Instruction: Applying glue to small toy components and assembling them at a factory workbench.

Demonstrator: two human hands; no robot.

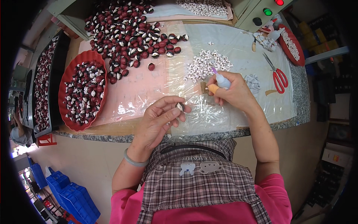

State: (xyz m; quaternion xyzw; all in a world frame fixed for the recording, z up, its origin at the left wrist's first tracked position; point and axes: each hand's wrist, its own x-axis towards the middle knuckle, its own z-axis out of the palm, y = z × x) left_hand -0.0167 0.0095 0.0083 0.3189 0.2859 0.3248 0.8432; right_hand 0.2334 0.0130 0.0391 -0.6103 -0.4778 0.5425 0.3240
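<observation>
My left hand (164,118) pinches a small rounded black-and-white piece (180,107) between thumb and fingers, above the front part of the plastic-covered table. Wrapped round a pale squeeze bottle (223,81) with a purple nozzle, my right hand (232,89) is beside a pile of tiny white pieces (209,64) with dark marks. An orange finger cot (213,88) covers one of its fingertips. Whether the right hand also holds a tiny piece is too small to tell. Farther left lies a wide heap of dark red, black and white round pieces (140,44).
A red scalloped tray (62,108) of assembled-looking pieces stands at the left, with a black tray (56,74) beyond it. Red-handled scissors (279,79), crumpled film (253,83) and a red dish (301,59) lie at the right. A metal box with lit buttons (249,16) stands behind.
</observation>
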